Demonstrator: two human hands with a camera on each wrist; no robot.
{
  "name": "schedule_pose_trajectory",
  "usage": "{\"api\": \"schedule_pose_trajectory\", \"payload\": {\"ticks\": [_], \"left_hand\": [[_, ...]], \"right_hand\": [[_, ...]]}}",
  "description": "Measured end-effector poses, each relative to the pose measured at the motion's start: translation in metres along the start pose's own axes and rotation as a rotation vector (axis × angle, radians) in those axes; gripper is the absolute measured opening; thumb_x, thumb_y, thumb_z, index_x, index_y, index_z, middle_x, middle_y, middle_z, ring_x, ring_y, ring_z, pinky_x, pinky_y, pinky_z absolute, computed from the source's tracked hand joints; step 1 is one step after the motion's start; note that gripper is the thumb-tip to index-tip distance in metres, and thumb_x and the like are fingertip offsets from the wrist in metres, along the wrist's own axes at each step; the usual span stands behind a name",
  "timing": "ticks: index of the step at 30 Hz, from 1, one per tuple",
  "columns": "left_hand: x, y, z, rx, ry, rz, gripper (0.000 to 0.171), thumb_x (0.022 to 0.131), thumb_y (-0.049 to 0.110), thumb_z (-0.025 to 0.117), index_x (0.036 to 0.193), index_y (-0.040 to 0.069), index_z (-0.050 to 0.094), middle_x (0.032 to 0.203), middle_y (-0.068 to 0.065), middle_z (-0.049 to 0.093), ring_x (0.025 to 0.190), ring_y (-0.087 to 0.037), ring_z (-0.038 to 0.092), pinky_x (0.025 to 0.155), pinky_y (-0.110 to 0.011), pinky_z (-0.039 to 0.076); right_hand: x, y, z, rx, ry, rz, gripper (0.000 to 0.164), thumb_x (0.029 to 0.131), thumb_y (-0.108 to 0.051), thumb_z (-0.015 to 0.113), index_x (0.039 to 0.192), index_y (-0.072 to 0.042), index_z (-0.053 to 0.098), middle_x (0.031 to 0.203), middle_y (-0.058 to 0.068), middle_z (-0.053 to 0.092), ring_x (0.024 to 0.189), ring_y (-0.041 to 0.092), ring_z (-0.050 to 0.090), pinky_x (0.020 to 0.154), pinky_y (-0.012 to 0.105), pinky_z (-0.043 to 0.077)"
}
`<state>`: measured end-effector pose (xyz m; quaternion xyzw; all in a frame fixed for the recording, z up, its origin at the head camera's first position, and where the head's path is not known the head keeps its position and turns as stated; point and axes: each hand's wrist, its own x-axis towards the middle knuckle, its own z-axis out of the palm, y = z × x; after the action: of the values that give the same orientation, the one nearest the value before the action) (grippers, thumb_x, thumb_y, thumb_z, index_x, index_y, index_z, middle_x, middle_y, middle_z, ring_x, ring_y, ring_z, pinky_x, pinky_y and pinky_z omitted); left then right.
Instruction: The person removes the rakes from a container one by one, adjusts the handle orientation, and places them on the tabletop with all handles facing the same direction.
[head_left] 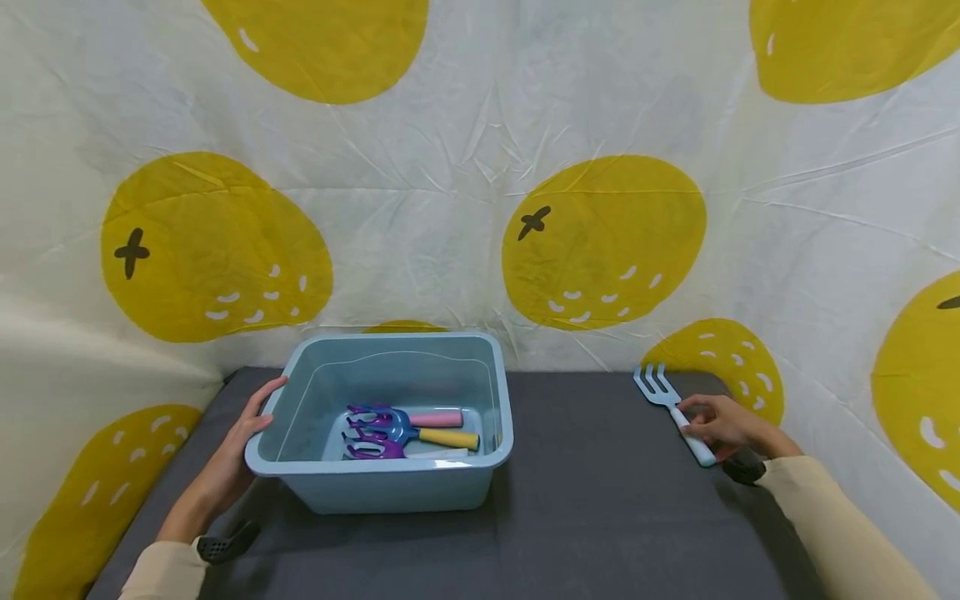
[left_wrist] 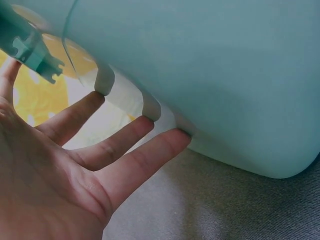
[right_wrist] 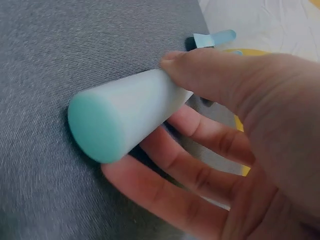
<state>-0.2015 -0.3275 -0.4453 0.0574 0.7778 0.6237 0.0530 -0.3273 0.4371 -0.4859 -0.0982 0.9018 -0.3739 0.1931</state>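
My left hand [head_left: 238, 437] is at the left side of a light blue plastic basin [head_left: 390, 490], upper fingers at its rim. In the left wrist view, nearly straight fingers [left_wrist: 142, 152] touch the basin's outer wall. Far to the right, my right hand [head_left: 723, 423] pinches a small garden fork [head_left: 692, 435] by its white handle. Its light blue tines point toward the back edge of the table. The right wrist view shows the thumb over the handle [right_wrist: 135, 107] and the other fingers along its underside, close to the dark cloth.
Inside the basin lie several small hand rakes with purple and blue claws, among them one with a yellow handle [head_left: 450, 438] and one with a pink handle [head_left: 435, 419]. A dark grey cloth [head_left: 585, 500] covers the table. A white curtain with yellow fruit prints [head_left: 603, 242] hangs behind.
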Motion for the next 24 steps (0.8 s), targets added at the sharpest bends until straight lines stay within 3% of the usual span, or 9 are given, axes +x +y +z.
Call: {"api": "schedule_pose_trajectory", "payload": {"ticks": [4,9,16,21,24], "left_hand": [[0.0,0.0,0.001,-0.005,-0.001,-0.001,0.058,0.11,0.041,0.028,0.164,0.039,0.008,0.167,-0.015,-0.006,0.141,-0.047,0.019,0.105,-0.068,0.033],[0.001,0.001,0.001,-0.001,0.007,-0.016,0.058,0.109,0.044,0.029,0.163,0.039,0.008,0.168,-0.015,-0.007,0.141,-0.049,0.019,0.105,-0.069,0.034],[0.001,0.001,0.004,0.022,0.016,0.024,0.058,0.109,0.043,0.029,0.164,0.036,0.01,0.168,-0.014,-0.005,0.141,-0.048,0.021,0.104,-0.067,0.034],[-0.001,-0.003,0.005,0.026,0.029,0.05,0.057,0.11,0.041,0.029,0.164,0.035,0.011,0.168,-0.014,-0.003,0.14,-0.046,0.023,0.102,-0.062,0.037],[-0.002,-0.005,0.006,0.02,0.03,0.052,0.057,0.11,0.041,0.029,0.164,0.034,0.012,0.168,-0.014,-0.003,0.141,-0.045,0.023,0.102,-0.06,0.037]], "right_hand": [[-0.002,-0.015,-0.008,-0.034,-0.033,0.021,0.059,0.102,-0.026,0.065,0.145,0.007,0.041,0.106,0.019,0.066,0.083,0.03,0.066,0.061,0.049,0.06],[-0.008,-0.061,-0.026,-0.108,-0.088,-0.014,0.066,0.102,-0.027,0.065,0.15,0.008,0.034,0.124,0.037,0.059,0.09,0.036,0.068,0.062,0.05,0.06],[0.003,-0.144,-0.043,-0.279,-0.152,-0.122,0.06,0.099,-0.028,0.069,0.146,0.001,0.044,0.111,0.018,0.066,0.078,0.025,0.062,0.06,0.042,0.058],[0.011,-0.2,-0.05,-0.373,-0.201,-0.166,0.064,0.098,-0.03,0.071,0.148,-0.002,0.043,0.118,0.018,0.063,0.085,0.023,0.065,0.069,0.044,0.059],[0.015,-0.229,-0.051,-0.426,-0.22,-0.178,0.069,0.097,-0.034,0.071,0.151,-0.004,0.042,0.124,0.019,0.059,0.097,0.024,0.065,0.078,0.049,0.059]]}}
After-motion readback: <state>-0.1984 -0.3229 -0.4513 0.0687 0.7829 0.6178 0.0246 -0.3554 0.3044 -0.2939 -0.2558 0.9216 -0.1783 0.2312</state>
